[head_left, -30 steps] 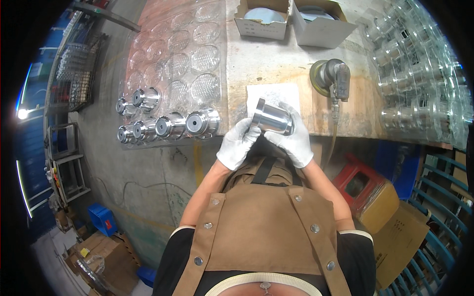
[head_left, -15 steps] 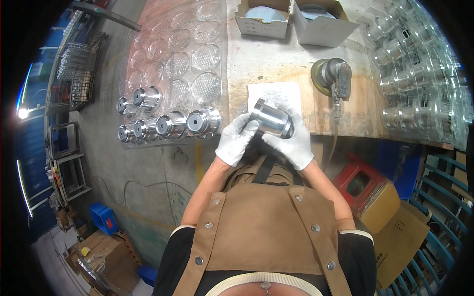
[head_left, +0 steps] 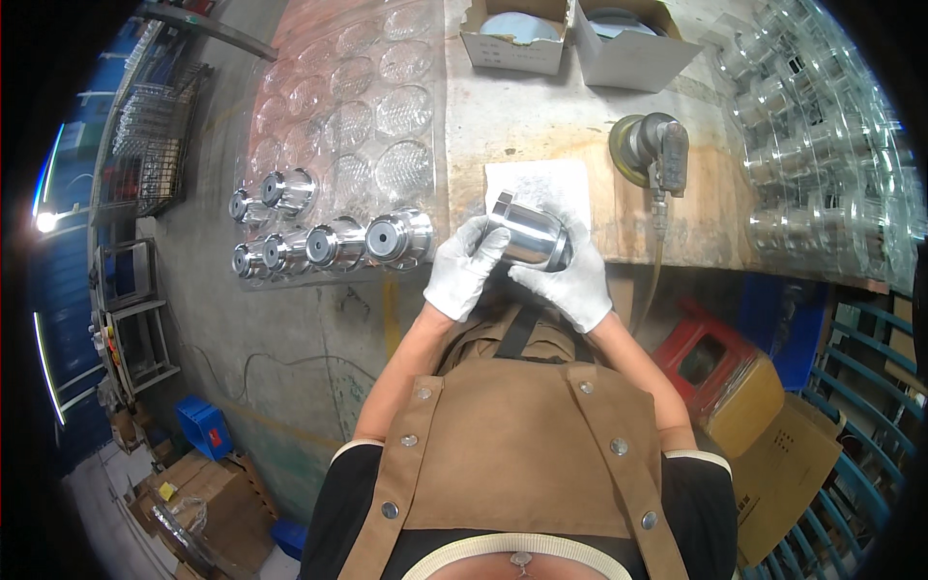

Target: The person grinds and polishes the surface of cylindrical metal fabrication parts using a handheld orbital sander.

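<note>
Cylinder (head_left: 527, 234) of bright metal lies on its side between the left hand (head_left: 458, 269) and the right hand (head_left: 572, 282), both white-gloved, at the near edge of the counter (head_left: 474, 111). Its long axis slants from far left to near right: the flanged end points toward the far left, and the dark-rimmed end toward the near right. Both hands are clamped on it, the left with its thumb against the near side by the flanged end, the right wrapped around the dark-rimmed end, so each hand is nearest to its own end. Whether the piece touches the counter cannot be told. Just beyond it lies a white sheet (head_left: 541, 179); farther right is a round-headed tool (head_left: 650, 150) with a hose (head_left: 656, 232). To the left, 6 similar metal parts (head_left: 398, 240) sit in the near rows of a clear tray (head_left: 435, 135), and 2 boxes (head_left: 517, 60) stand at the far side.
</note>
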Available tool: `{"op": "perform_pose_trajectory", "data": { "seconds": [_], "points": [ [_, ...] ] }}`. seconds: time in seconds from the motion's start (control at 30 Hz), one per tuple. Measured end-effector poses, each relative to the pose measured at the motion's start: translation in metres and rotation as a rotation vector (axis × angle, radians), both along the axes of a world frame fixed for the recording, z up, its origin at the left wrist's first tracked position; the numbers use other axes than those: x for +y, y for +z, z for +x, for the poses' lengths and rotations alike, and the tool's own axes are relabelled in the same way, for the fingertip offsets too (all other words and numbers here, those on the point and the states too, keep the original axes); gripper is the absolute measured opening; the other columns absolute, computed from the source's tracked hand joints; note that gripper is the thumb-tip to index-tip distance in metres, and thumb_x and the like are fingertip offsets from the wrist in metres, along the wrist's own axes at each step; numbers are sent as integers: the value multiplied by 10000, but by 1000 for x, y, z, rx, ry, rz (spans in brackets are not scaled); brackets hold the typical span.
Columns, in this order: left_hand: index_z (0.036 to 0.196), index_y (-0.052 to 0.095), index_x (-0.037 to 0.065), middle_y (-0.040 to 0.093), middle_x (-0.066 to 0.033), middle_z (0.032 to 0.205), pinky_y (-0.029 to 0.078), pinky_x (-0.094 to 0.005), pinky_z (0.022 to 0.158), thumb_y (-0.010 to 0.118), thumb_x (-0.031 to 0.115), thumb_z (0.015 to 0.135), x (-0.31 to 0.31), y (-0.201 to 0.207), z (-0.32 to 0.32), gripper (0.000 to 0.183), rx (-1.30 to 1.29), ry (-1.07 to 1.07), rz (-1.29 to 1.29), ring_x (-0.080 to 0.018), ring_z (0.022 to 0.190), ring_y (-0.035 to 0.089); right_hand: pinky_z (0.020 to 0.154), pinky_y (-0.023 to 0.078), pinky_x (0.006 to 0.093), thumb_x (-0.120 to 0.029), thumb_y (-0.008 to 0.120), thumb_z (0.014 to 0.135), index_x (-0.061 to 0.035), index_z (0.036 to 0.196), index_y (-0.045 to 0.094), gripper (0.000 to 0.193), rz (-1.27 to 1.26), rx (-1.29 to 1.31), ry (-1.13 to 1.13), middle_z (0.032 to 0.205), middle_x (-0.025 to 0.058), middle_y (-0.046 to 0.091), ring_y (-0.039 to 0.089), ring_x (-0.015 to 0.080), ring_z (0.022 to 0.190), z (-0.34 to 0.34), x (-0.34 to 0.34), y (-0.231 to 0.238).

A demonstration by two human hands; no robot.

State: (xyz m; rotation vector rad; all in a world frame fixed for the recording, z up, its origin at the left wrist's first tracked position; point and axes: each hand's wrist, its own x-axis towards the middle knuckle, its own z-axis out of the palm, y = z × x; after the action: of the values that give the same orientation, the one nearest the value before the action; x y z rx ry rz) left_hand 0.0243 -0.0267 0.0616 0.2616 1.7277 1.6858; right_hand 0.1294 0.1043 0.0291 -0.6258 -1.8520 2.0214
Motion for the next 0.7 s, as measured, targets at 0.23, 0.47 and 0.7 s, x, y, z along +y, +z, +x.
{"op": "perform_pose_trajectory", "data": {
  "seconds": [0.23,0.47,0.7],
  "points": [
    [1200,551,-12,613,-47,1071,443,-231,836,643,132,906,-5,-6,8,340,-103,-29,98,-95,963,544,885,497,296,-112,827,677,45,1317,408,781,-537,126,31,1229,132,551,564,168,1092,-5,11,12],
    [1200,549,-4,622,-28,991,448,-194,785,654,112,895,1,-13,1,343,-21,33,59,-71,890,558,876,495,308,-130,818,692,37,1292,430,733,370,-12,-12,1198,130,553,574,187,1064,-4,4,15],
    [1185,556,-2,636,-35,967,469,-208,791,623,99,910,-7,-20,-1,301,-50,35,179,-96,894,586,734,487,212,-159,600,915,14,1162,590,302,-238,7,-221,929,54,650,610,93,847,-5,19,21]
  ]
}}
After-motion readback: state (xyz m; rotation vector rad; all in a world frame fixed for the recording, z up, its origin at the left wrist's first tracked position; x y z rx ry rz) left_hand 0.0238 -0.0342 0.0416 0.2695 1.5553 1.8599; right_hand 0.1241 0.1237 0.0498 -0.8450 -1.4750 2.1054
